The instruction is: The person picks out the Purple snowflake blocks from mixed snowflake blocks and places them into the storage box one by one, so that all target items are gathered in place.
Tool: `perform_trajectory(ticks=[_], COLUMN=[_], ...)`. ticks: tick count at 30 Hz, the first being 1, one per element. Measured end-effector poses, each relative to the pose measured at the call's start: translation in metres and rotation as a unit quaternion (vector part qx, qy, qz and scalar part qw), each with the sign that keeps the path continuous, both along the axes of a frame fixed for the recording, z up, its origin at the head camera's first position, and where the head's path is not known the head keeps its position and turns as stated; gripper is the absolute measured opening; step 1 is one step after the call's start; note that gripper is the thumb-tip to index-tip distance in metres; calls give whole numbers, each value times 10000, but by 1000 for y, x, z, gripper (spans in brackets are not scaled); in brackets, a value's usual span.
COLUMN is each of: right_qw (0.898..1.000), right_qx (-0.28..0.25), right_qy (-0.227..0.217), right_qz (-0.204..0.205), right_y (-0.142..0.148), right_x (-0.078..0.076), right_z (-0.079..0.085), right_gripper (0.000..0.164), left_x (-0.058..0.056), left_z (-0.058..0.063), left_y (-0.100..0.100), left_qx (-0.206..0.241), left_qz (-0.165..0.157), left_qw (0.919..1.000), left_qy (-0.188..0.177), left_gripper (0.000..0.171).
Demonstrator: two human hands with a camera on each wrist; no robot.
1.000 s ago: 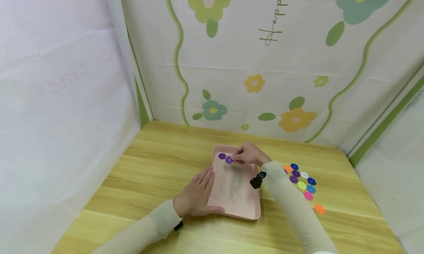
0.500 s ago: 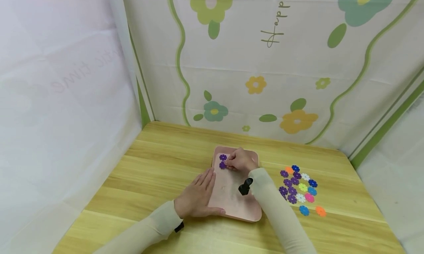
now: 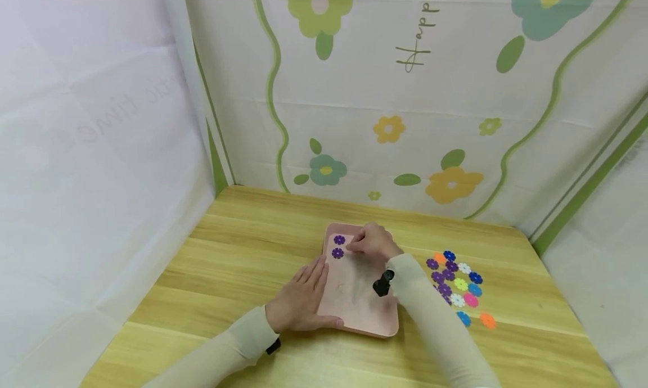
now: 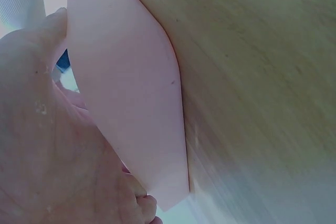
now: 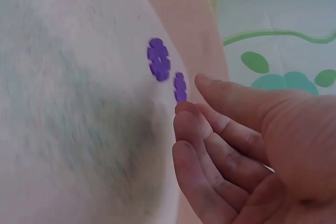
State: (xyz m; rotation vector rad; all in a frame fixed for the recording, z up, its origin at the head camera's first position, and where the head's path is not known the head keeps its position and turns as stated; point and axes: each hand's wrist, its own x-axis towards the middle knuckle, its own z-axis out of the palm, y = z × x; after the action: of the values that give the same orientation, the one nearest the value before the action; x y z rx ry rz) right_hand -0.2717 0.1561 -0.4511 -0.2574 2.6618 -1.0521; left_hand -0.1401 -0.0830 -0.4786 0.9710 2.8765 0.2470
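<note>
A pink tray (image 3: 361, 323) lies on the table, its outer wall (image 4: 128, 77) large in the left wrist view. My left hand (image 3: 298, 302) rests against its near left corner, fingers straight along the left side and thumb at the near edge. Two purple flower-shaped discs lie apart at the tray's far left corner, a far disc (image 3: 339, 239) and a nearer disc (image 3: 337, 253). Just right of them, above the tray floor, is my right hand (image 3: 376, 240). In the right wrist view its thumb and fingers (image 5: 186, 163) stand apart, with nothing between them.
Right of the tray, several loose flower-shaped discs lie on the wooden table (image 3: 243, 236): purple, dark blue, white, orange, a yellow-green disc (image 3: 461, 284), a pink disc (image 3: 471, 299) and light blue ones. My right forearm (image 3: 435, 320) partly covers them. A flower-printed cloth (image 3: 349, 84) hangs behind.
The second purple disc, pinched in my right hand earlier, now lies below the first on the tray floor, let go. My right hand has drawn back slightly rightward. The left hand stays put.
</note>
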Motion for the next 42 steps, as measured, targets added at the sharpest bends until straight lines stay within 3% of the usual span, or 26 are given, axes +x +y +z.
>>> perform_trajectory(ticks=[5,9,17,22,25,28,34,42], right_qw=[9990,9963,9891,9792,9679,9630,9690,9677], right_qx=[271,410,743,1278,1684,1884,1812,1782], right_qy=[234,490,612,838,1080,1146,1115,1260], right_qz=[250,568,1117,1333,1524,1551,1253,1262], right_y=[27,58,127,162,180,193,204,205], right_x=[5,12,18,21,23,26,29,26], right_z=[19,32,40,34,23,11,-12,-22], right_gripper=[17,21,29,33,34,35,36,28], left_x=[2,2,1,2,3,3,3,2], left_z=[10,11,10,11,10,10,13,8], left_y=[-1,-1,-2,-3,-2,-1,1,1], left_qx=[-95,-179,-146,-36,19,42,-107,-74], left_qz=[50,65,41,4,-45,-59,10,-45], left_qw=[9998,9997,9999,10000,10000,9999,9998,9999], left_qy=[-152,-119,-56,-62,-83,-129,-181,-104], left_gripper=[120,120,121,120,119,118,119,120])
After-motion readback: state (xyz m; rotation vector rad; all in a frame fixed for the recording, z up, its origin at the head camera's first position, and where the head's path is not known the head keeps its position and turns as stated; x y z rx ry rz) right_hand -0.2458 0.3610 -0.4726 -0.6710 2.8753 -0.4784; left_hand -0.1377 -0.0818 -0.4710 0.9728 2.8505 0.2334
